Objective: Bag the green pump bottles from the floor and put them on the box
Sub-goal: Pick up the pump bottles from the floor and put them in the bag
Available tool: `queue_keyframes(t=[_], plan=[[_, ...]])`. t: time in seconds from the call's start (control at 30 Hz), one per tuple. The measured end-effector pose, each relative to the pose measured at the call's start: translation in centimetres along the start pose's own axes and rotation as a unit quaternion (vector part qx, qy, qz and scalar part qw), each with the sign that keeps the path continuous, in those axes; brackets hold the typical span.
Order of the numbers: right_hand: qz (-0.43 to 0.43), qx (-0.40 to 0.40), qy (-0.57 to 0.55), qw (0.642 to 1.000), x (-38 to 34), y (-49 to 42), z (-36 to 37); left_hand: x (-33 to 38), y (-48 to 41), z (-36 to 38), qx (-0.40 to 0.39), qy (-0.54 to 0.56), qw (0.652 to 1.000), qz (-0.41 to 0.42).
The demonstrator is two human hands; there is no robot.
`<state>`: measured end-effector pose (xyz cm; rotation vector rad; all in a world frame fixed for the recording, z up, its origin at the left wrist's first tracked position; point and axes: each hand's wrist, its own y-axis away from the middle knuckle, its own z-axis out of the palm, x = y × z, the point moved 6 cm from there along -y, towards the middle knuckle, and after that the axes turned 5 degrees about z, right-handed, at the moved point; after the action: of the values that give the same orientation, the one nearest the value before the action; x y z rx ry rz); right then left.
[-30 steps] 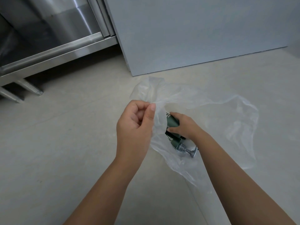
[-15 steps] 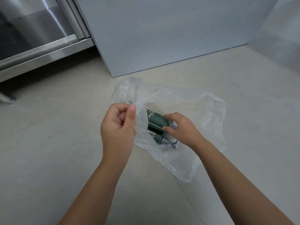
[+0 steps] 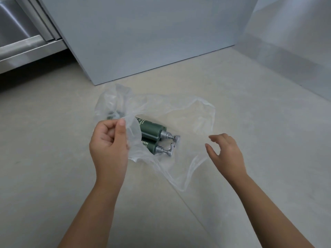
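On pale floor [image 3: 53, 140], left hand [image 3: 109, 142] pinching clear bag [image 3: 188, 122] edge, two green pump bottles [image 3: 152, 133] inside, right hand [image 3: 225, 151] spread, empty

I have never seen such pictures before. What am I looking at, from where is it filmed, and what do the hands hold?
A camera worn on a person's head looks down at their own bare hands; there is no machine. On the floor lies a clear plastic bag with two green pump bottles lying side by side in it. The left hand pinches the bag's edge. The right hand is open and holds nothing. Behind stands a grey panel.
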<state>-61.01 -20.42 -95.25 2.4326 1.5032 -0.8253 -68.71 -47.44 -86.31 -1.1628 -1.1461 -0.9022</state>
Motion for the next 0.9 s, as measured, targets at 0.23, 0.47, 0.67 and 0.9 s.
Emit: queue_keyframes(t=[0.23,0.47,0.67,0.9], plan=[[0.137,-0.016,-0.037,0.99,3.6,1.3,0.2,-1.0,0.5,-0.1,-0.004,-0.006,1.0,-0.011],[0.272,-0.082,-0.231,0.931,4.0,2.2,2.8,-1.6,0.2,0.3,-0.006,0.001,1.0,-0.012],[0.294,-0.056,-0.276,0.913,3.9,1.9,3.8,-2.2,-0.3,0.0,0.001,0.009,1.0,-0.014],[0.255,0.021,-0.329,0.909,1.8,0.3,2.3,-1.9,-1.5,-0.9,0.04,0.021,0.999,-0.007]])
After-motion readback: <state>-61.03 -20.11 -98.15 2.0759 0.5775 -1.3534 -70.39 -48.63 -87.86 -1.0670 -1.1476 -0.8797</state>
